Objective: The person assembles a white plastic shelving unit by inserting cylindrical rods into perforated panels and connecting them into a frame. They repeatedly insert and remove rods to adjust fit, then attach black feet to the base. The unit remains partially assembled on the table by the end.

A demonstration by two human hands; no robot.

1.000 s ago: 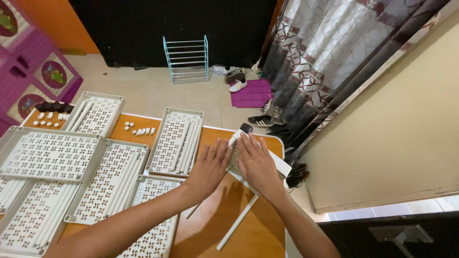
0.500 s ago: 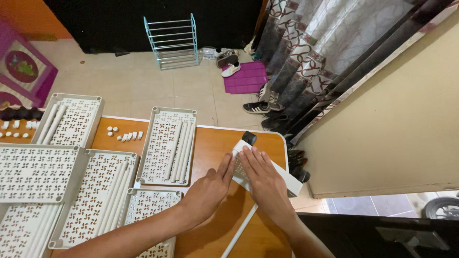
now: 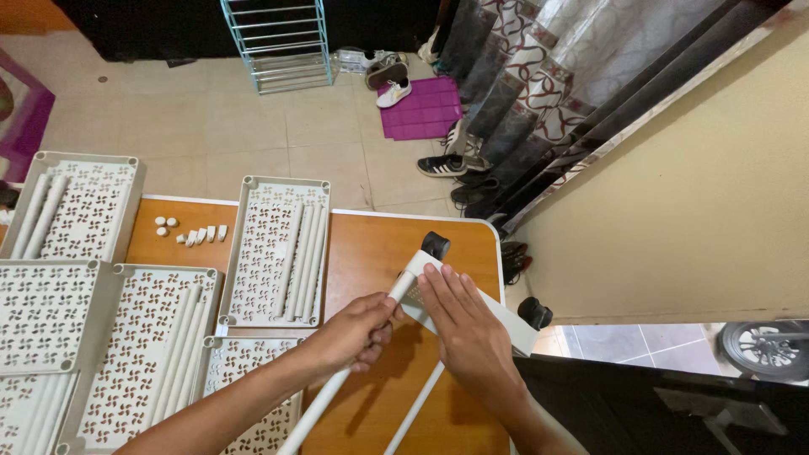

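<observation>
From my head camera: my left hand [image 3: 358,330] has its fingers curled tight around a white tube [image 3: 337,383]. My right hand [image 3: 468,324] lies flat, fingers together, on the white wheeled base [image 3: 497,312] at the counter's [image 3: 379,244] right edge.

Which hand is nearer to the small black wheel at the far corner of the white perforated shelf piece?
The right hand. It presses flat on the white perforated shelf piece, just below the small black wheel. The left hand grips a white plastic tube, farther away to the left.

white tube [image 3: 337,389], orange table [image 3: 371,244] — purple mat [image 3: 421,109]
</observation>
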